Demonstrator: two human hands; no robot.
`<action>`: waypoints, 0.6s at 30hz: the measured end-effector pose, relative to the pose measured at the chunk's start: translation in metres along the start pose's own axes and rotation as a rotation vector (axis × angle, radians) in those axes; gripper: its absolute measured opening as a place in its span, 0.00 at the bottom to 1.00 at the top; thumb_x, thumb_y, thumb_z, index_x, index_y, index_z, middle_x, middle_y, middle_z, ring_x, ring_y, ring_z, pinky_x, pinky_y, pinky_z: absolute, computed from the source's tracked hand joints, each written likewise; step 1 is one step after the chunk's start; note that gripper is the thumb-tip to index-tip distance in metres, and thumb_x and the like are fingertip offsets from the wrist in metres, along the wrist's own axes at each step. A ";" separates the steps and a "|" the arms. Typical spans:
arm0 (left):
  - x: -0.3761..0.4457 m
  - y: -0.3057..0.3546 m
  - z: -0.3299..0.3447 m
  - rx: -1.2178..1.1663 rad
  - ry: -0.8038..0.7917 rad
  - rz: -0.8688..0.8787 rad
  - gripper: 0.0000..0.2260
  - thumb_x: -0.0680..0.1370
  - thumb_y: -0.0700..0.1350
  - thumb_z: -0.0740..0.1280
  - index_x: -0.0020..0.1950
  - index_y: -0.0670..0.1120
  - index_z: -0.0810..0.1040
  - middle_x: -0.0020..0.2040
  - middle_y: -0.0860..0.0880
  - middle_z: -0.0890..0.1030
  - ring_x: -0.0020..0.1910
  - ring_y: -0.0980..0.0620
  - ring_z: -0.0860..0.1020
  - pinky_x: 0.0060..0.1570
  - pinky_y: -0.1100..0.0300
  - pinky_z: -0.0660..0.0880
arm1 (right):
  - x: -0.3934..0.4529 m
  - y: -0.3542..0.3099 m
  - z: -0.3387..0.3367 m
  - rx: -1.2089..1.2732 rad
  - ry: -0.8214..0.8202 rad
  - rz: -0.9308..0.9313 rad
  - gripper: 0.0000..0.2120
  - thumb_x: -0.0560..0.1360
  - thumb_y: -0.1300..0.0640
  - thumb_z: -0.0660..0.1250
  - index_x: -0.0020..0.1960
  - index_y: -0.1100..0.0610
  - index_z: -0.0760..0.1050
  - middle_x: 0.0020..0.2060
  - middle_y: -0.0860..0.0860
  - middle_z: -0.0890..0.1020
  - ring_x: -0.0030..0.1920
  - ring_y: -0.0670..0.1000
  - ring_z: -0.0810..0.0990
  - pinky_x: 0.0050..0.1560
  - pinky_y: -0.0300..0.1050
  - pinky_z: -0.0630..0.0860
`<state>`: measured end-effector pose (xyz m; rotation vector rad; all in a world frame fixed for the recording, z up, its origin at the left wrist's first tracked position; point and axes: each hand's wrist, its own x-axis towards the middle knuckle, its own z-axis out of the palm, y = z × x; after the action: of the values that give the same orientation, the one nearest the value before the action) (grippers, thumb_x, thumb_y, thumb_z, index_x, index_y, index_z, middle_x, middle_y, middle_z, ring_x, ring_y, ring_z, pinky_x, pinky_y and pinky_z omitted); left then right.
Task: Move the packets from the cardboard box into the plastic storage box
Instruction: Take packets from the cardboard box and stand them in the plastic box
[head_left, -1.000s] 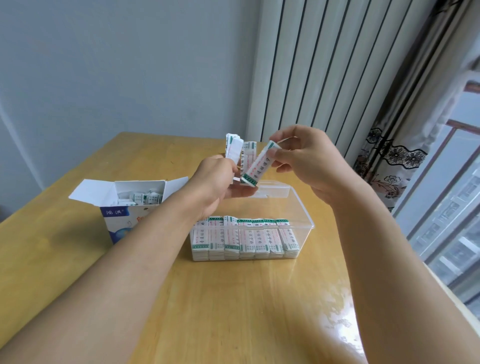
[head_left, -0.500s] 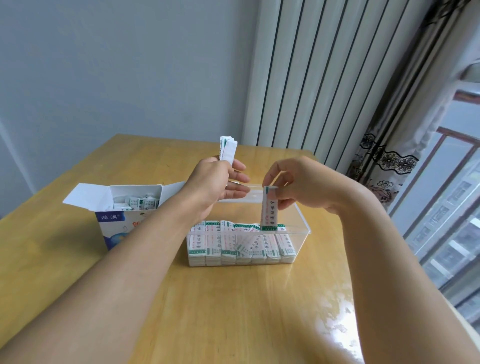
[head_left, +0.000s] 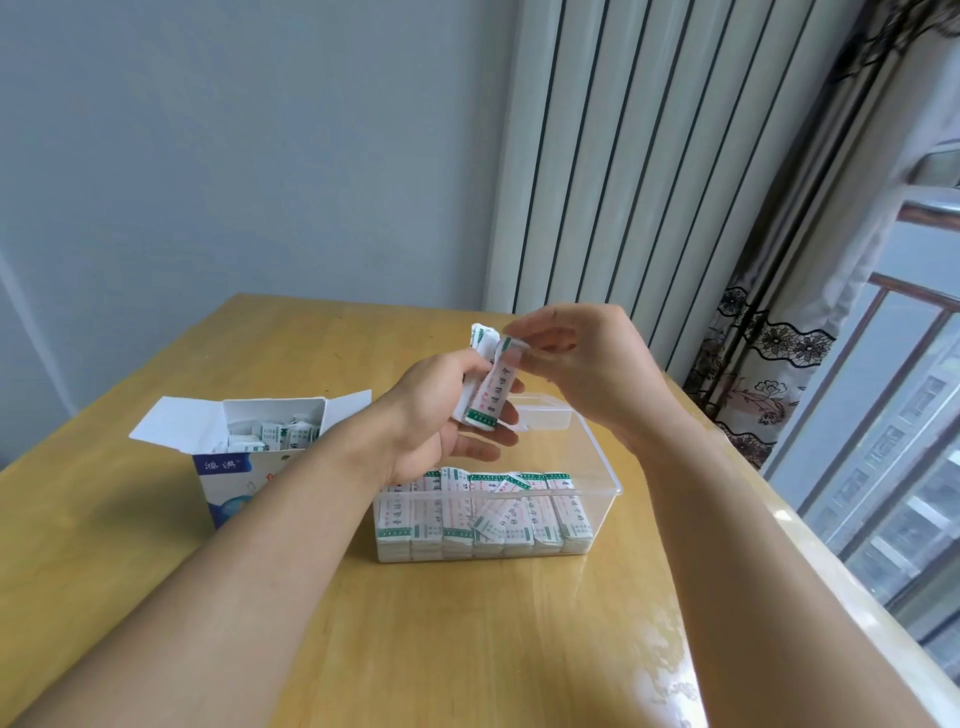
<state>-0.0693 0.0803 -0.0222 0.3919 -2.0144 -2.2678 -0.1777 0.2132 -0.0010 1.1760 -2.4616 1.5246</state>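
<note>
We hold a small bundle of packets (head_left: 480, 371) in our left hand (head_left: 441, 415), while our right hand (head_left: 576, 364) pinches the top end of the front packet (head_left: 493, 387). Its long axis runs near upright, and the plastic storage box (head_left: 597, 470) lies directly below this grip; the cardboard box (head_left: 244, 467) sits to the left.

Table (head_left: 467, 649): light wood, smooth varnish, glossy glare patches near the window side. Storage box (head_left: 597, 512): clear plastic, smooth, shiny rim. Packets (head_left: 488, 506) inside it: white paper-like wrappers, matt, green printed bands. Cardboard box (head_left: 228, 467): matt white inside flaps, glossy printed blue-white outside. Curtain (head_left: 769, 364): cloth, patterned lace edge. Wall (head_left: 234, 156): matt paint.
</note>
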 end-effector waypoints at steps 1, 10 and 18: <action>0.000 0.000 -0.001 0.018 0.026 0.004 0.17 0.84 0.44 0.52 0.56 0.39 0.79 0.39 0.43 0.79 0.35 0.47 0.79 0.29 0.58 0.75 | 0.000 0.001 0.000 -0.018 -0.009 0.007 0.07 0.73 0.55 0.78 0.51 0.49 0.86 0.45 0.43 0.88 0.46 0.40 0.85 0.53 0.45 0.83; 0.004 -0.001 -0.004 0.002 0.070 -0.044 0.19 0.82 0.58 0.61 0.55 0.42 0.77 0.37 0.46 0.75 0.31 0.49 0.77 0.25 0.61 0.72 | -0.003 -0.001 0.000 -0.391 -0.114 0.108 0.04 0.72 0.49 0.78 0.43 0.48 0.85 0.30 0.44 0.81 0.28 0.43 0.76 0.25 0.32 0.69; 0.010 -0.006 -0.007 0.113 0.228 0.035 0.07 0.83 0.45 0.67 0.54 0.43 0.73 0.36 0.47 0.74 0.29 0.52 0.75 0.24 0.62 0.70 | -0.006 0.010 0.025 -0.745 -0.564 0.366 0.16 0.71 0.46 0.79 0.50 0.58 0.85 0.40 0.52 0.88 0.41 0.52 0.86 0.49 0.50 0.85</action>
<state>-0.0766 0.0725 -0.0299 0.5903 -2.0193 -1.9921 -0.1709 0.1994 -0.0240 1.1225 -3.2654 0.1620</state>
